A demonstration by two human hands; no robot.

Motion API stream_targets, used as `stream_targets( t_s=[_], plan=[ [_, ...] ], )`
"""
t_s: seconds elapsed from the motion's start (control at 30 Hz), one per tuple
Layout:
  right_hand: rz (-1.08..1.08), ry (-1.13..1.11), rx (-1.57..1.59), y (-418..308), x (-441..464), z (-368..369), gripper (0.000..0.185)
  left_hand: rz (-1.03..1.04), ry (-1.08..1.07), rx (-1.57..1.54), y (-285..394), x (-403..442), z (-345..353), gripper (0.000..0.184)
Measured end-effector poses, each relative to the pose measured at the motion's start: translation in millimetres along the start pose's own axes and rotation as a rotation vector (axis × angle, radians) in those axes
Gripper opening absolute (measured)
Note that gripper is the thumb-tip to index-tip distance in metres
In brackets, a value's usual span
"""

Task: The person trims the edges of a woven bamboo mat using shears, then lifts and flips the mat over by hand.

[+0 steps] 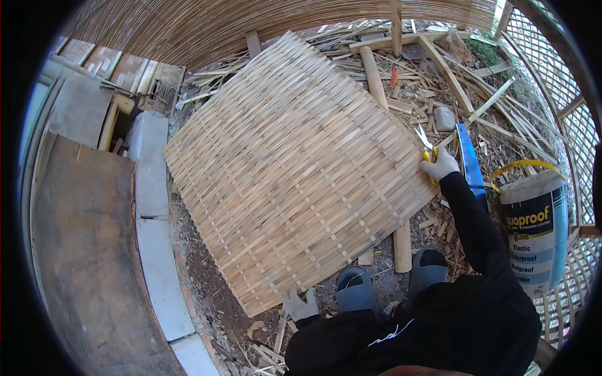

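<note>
A large woven bamboo panel [295,169] lies tilted across the middle of the view, over a round pole [374,78]. My right hand [441,164], in a white glove, is closed on yellow-handled scissors [427,145] at the panel's right corner; the blades are apart and point up and away. My left hand [301,306], gloved too, is at the panel's near edge with its fingers apart, some of them at the rim. Just right of my right hand is a blue tool [470,160], long and flat.
A white and blue bucket [533,219] with a yellow handle stands at the right. Bamboo strips [501,106] and wooden beams [446,72] litter the ground behind. Pale blocks [160,269] and a brown board [88,250] line the left. A grey stone [444,118] lies near the scissors.
</note>
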State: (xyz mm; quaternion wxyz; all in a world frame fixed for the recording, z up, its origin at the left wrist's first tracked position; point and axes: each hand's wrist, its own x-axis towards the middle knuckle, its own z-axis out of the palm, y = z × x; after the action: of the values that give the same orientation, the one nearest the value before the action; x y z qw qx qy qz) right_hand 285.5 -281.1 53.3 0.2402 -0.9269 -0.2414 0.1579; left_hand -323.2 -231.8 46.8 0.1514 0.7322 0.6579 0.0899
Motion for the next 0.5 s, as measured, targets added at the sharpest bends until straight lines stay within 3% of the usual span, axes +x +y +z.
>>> stream_targets(
  t_s=[0.17,0.37,0.5],
  plan=[
    [0.094,-0.299,0.294,18.4,16.2,-18.8,0.061,0.110,-0.048,-0.073,22.3,2.9,13.1,0.072],
    [0.018,-0.289,0.614,0.9,-8.0,-62.4,0.048,0.123,-0.022,-0.004,38.2,-12.5,10.0,0.090],
    [0.017,-0.365,0.606,-21.5,-37.0,-96.9,0.049,0.109,0.043,0.118,51.8,-10.5,-3.9,0.100]
  ],
)
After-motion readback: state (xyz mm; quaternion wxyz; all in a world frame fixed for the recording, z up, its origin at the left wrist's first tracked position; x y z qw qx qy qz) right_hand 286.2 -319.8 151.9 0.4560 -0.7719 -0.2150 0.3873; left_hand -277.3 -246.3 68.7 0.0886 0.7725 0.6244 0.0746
